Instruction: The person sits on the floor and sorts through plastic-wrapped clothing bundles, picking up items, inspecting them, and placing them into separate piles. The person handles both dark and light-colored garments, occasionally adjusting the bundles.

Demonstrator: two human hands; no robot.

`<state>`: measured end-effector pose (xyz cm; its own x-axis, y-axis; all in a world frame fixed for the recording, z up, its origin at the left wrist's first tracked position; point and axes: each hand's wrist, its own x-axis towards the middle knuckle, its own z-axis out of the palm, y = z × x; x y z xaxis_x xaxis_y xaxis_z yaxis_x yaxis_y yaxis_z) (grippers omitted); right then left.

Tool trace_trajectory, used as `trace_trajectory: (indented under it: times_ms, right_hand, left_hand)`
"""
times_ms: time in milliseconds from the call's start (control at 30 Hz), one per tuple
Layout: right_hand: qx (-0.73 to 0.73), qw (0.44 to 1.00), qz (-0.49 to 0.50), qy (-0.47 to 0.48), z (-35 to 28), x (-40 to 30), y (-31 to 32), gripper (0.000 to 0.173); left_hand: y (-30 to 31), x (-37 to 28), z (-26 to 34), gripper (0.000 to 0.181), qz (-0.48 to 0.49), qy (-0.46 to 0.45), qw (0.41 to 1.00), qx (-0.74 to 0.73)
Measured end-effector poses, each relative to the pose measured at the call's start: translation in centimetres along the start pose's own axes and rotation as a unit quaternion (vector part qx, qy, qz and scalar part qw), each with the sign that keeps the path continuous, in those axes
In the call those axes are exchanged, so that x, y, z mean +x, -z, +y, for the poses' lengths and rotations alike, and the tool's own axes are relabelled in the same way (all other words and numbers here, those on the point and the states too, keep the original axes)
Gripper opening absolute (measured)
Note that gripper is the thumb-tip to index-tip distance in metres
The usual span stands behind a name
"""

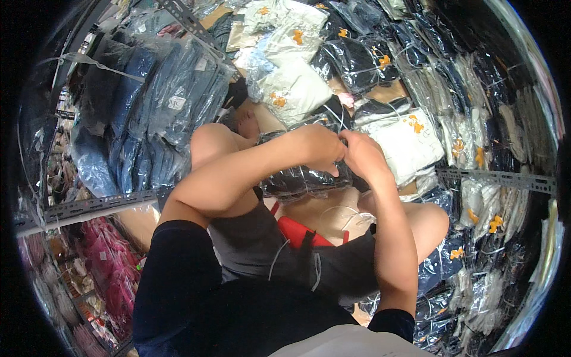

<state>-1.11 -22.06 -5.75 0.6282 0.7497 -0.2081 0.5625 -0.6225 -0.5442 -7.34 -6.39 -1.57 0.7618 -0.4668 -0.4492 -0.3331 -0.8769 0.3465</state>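
Observation:
A bundle of black garments in clear plastic bags (308,180) lies flat between my crossed legs, bound with thin white string. Above its right part, my left hand (323,147) and my right hand (363,154) meet with fingertips together. A white string (335,115) rises from the fingers towards the far side, and both hands appear to pinch it. The fingers hide the exact grip and any knot. Just right of my right hand lies a white bagged garment stack (403,145) with an orange print.
Bagged blue jeans (165,98) are stacked at left. White bagged garments (299,85) and a tied black bundle (357,62) lie ahead. Perforated metal shelf bars (102,203) flank me. A red object (303,232) and loose white string (352,216) lie by my lap.

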Motion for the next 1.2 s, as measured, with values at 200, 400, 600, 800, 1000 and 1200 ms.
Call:
trace_trajectory:
  times_ms: [200,400,600,800,1000,1200]
  right_hand:
    - [-0.021,0.999,-0.031,-0.015,-0.5,0.3,0.3,0.027]
    - [-0.017,0.999,-0.033,-0.015,-0.5,0.0,0.7,0.027]
    - [-0.018,1.0,0.014,0.01,0.3,0.5,-0.7,0.023]
    - [-0.019,0.999,-0.019,-0.023,-0.6,0.2,0.4,0.027]
    - [-0.02,1.0,-0.015,-0.012,-0.2,0.3,0.0,0.025]
    - [-0.016,0.999,-0.025,-0.021,-0.8,0.1,0.6,0.024]
  left_hand:
    - [0.0,-0.1,-0.2,0.042,-0.021,0.011,1.0,-0.006]
    - [0.3,-0.1,0.0,0.04,-0.017,0.01,1.0,-0.018]
    - [0.2,-0.3,-0.4,0.042,-0.029,0.012,0.999,-0.034]
    - [0.4,-0.2,-0.1,0.042,-0.027,0.021,0.999,-0.018]
    - [0.0,-0.2,-0.3,0.041,-0.008,0.013,1.0,-0.017]
    - [0.7,-0.6,0.1,0.04,-0.009,0.02,1.0,-0.012]
